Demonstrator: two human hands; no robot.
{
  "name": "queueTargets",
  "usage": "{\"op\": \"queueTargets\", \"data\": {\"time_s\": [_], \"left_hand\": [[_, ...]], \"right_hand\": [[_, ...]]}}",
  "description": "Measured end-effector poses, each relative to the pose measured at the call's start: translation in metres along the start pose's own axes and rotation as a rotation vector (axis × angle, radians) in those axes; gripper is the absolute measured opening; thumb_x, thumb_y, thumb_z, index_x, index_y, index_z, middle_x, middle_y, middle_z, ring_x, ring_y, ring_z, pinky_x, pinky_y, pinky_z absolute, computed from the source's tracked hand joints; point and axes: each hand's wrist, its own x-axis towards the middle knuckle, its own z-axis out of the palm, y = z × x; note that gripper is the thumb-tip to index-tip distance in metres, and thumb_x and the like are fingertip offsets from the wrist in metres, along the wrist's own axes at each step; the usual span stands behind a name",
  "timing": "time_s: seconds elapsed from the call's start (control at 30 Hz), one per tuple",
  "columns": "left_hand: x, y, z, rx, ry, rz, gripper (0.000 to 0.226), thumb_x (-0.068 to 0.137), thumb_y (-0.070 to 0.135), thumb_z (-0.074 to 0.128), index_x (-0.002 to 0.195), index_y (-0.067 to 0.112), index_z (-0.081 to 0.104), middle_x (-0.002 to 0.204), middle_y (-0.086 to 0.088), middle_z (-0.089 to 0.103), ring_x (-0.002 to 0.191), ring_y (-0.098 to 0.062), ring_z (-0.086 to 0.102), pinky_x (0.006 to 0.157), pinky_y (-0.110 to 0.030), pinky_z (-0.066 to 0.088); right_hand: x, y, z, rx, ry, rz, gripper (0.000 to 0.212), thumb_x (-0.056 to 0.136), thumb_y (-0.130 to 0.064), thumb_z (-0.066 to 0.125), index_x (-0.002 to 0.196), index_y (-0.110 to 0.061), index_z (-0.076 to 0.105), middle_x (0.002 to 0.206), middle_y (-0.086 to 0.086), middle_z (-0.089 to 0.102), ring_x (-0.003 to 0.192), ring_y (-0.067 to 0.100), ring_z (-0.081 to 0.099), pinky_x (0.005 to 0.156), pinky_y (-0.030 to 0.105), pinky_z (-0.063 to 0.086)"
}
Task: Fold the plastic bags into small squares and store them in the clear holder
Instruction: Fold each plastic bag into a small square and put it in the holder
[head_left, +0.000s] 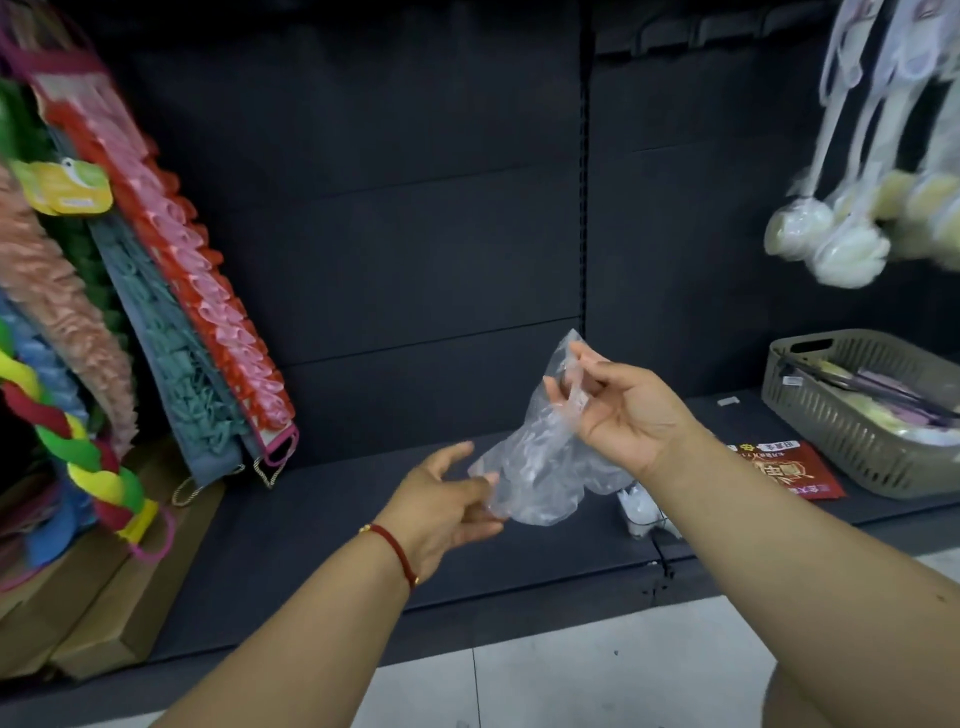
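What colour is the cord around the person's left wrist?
Red, with a small gold bead: the cord shows clearly in the head view.

1. The plastic bag (540, 462) at centre is clear and colourless.
2. The shelf (322, 525) and its back panel are dark charcoal.
3. The bracelet (397, 551) at lower centre is red with a gold bead.
4. The basket (852, 441) at right is grey-olive.
5. The packet (795, 470) beside it is red with white lettering.
6. The braided rope (78, 447) at left twists yellow, green and red.

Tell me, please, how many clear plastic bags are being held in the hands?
1: a crumpled clear plastic bag, its top pinched by the right hand, its lower edge by the left hand. More may be hidden behind it.
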Motion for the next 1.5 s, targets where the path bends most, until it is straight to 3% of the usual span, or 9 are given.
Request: {"op": "queueTargets", "data": {"time_s": [0.13,0.33,0.53,0.67,0.77,0.93,1.13,1.3,1.5], "left_hand": [[0.011,-0.008,-0.004,0.118,0.225,0.085,0.015,0.094,0.000,0.055,0.091,0.006,0.069,0.081,-0.013,0.073,0.057,-0.015,0.069,0.051,-0.023,0.053],[0.031,-0.011,-0.021,-0.046,0.385,0.078,0.010,0.092,0.010,0.065,0.087,0.001,0.063,0.075,-0.014,0.070,0.062,-0.021,0.066,0.053,-0.027,0.055],[0.045,-0.001,-0.037,-0.326,0.342,-0.013,0.006,0.093,0.005,0.058,0.089,0.002,0.061,0.075,-0.013,0.065,0.065,-0.018,0.062,0.050,-0.022,0.057],[0.050,0.008,-0.051,-0.387,0.278,0.022,0.006,0.093,0.003,0.057,0.090,-0.001,0.061,0.083,-0.015,0.064,0.073,-0.019,0.064,0.055,-0.023,0.059],[0.050,0.012,-0.058,-0.401,0.241,0.071,0.008,0.093,0.001,0.055,0.088,-0.002,0.061,0.086,-0.017,0.065,0.079,-0.022,0.066,0.062,-0.027,0.061],[0.047,0.012,-0.063,-0.246,0.186,0.161,0.009,0.088,-0.013,0.056,0.090,-0.008,0.063,0.078,-0.014,0.071,0.082,-0.022,0.070,0.068,-0.024,0.060],[0.048,0.004,-0.063,-0.017,0.264,0.290,0.004,0.087,-0.001,0.067,0.083,-0.002,0.068,0.081,-0.015,0.070,0.073,-0.017,0.070,0.068,-0.023,0.060],[0.051,0.002,-0.070,0.109,0.225,0.345,0.014,0.092,0.002,0.062,0.079,0.004,0.067,0.075,-0.004,0.067,0.069,-0.012,0.062,0.067,-0.022,0.057],[0.053,0.001,-0.082,0.196,0.197,0.411,0.016,0.096,0.010,0.058,0.081,0.008,0.063,0.084,-0.005,0.066,0.084,-0.021,0.058,0.095,-0.043,0.049]], "right_hand": [[-0.001,-0.003,-0.008,0.010,-0.007,-0.010,0.020,0.081,0.005,0.057,0.097,0.001,0.068,0.070,0.006,0.064,0.075,0.017,0.064,0.061,0.031,0.059],[0.007,-0.015,-0.025,-0.148,0.052,-0.045,0.021,0.084,0.002,0.057,0.101,-0.003,0.067,0.070,0.003,0.059,0.058,0.012,0.061,0.067,0.030,0.059],[0.020,-0.024,-0.041,-0.128,0.169,-0.056,0.019,0.091,0.003,0.051,0.102,-0.002,0.066,0.078,0.005,0.059,0.067,0.012,0.055,0.066,0.028,0.059],[0.025,-0.029,-0.049,-0.092,0.192,-0.070,0.021,0.092,0.001,0.050,0.106,0.002,0.066,0.102,0.008,0.062,0.091,0.014,0.059,0.078,0.029,0.059],[0.026,-0.030,-0.051,-0.124,0.206,-0.088,0.021,0.094,-0.001,0.047,0.105,0.000,0.066,0.091,0.005,0.069,0.084,0.013,0.062,0.075,0.028,0.059],[0.028,-0.028,-0.055,-0.124,0.217,-0.120,0.021,0.100,-0.006,0.046,0.107,-0.003,0.066,0.080,0.003,0.073,0.082,0.012,0.064,0.077,0.030,0.060],[0.028,-0.022,-0.055,-0.093,0.223,-0.117,0.012,0.095,-0.004,0.055,0.106,-0.005,0.061,0.072,0.005,0.069,0.066,0.013,0.069,0.069,0.032,0.061],[0.025,-0.021,-0.052,-0.094,0.229,-0.092,0.008,0.092,-0.009,0.061,0.099,-0.004,0.060,0.076,0.007,0.071,0.079,0.017,0.072,0.079,0.039,0.060],[0.030,-0.024,-0.058,-0.145,0.291,-0.098,0.008,0.091,-0.012,0.064,0.095,-0.006,0.064,0.083,0.006,0.073,0.077,0.016,0.073,0.074,0.035,0.061]]}}
